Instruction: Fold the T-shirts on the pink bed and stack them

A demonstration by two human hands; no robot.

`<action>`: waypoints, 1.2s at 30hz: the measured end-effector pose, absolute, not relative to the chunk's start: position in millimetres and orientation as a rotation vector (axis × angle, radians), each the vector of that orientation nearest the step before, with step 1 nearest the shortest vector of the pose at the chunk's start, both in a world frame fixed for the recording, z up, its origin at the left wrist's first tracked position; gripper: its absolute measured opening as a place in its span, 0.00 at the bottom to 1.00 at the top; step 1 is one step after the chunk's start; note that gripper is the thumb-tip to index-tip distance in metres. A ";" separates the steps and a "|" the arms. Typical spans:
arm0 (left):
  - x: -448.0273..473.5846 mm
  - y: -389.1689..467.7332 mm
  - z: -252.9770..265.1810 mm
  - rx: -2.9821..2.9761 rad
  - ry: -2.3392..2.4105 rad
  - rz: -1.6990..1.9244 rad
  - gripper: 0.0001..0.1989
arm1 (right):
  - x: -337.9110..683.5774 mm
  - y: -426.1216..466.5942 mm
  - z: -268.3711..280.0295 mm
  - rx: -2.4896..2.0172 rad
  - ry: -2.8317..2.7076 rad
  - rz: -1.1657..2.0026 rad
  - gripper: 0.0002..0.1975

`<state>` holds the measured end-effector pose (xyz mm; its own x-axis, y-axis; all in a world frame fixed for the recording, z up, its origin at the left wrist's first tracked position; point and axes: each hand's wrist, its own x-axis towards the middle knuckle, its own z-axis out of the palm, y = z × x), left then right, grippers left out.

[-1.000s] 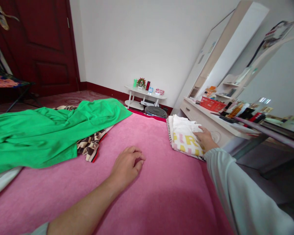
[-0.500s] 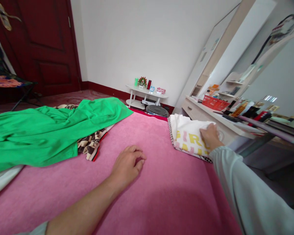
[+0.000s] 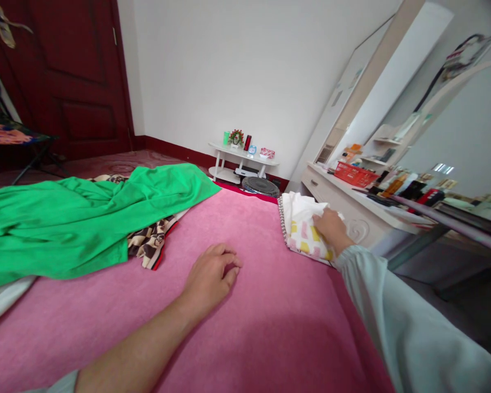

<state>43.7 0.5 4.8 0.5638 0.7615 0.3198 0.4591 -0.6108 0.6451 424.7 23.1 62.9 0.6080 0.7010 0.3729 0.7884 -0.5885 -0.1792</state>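
Observation:
My left hand [image 3: 213, 273] rests on the pink bed cover [image 3: 245, 333], holding nothing, its fingers loosely bent and the thumb apart. My right hand [image 3: 331, 229] is at the right side of a folded white T-shirt [image 3: 305, 207] printed with yellow and pink letters. Its fingers are closed on the fabric; the fingertips are partly hidden. Beneath the T-shirt, the edge of a black-and-white patterned cloth [image 3: 282, 218] shows. To the left, a green garment [image 3: 90, 218] lies spread over a brown-and-cream patterned garment [image 3: 149, 245] with a red-and-black edge.
A white dressing table [image 3: 343, 196] with a red basket [image 3: 355, 173], bottles and a mirror stands along the right. Past the bed are a small white table [image 3: 245, 154] and a round dark lid-like object [image 3: 260, 186]. A folding chair [image 3: 12, 136] stands near the door at left.
My right hand has moved left over the T-shirt, bringing its right edge inward, and less of the lettering shows. My left hand has stayed in place.

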 end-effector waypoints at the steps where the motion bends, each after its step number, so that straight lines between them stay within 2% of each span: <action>1: 43.7 0.6 4.7 2.302 0.979 0.805 0.10 | 417.9 26.6 63.4 -2.487 -1.208 -0.485 0.22; 4: 43.4 0.5 4.6 2.298 0.980 0.802 0.10 | 400.0 37.3 58.6 -2.325 -1.395 -0.707 0.18; 8: 43.3 0.2 5.0 2.286 0.984 0.800 0.10 | 400.0 57.6 53.5 -2.390 -1.454 -0.500 0.14; 11: 43.6 0.2 5.6 2.284 0.989 0.786 0.10 | 409.8 75.1 55.7 -2.428 -1.391 -0.387 0.18; 17: 43.3 -0.7 5.7 2.284 0.984 0.804 0.10 | 400.0 77.8 50.7 -2.223 -1.615 -0.399 0.33; 22: 43.2 -1.9 5.8 2.282 0.993 0.809 0.10 | 373.7 44.1 36.4 -2.282 -1.462 -0.561 0.30; 28: 42.5 -1.3 6.5 2.318 0.966 0.816 0.09 | 354.8 20.3 20.9 -2.662 -1.630 -0.360 0.32; 36: 38.9 -3.2 6.7 2.332 0.914 0.860 0.09 | 296.3 -19.5 9.4 -2.552 -1.609 -0.340 0.33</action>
<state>38.9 -3.2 6.7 0.5777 0.7254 0.3741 0.4178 -0.6566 0.6280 296.3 -19.5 9.4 0.4149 0.8766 0.2440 0.9003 -0.4343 0.0295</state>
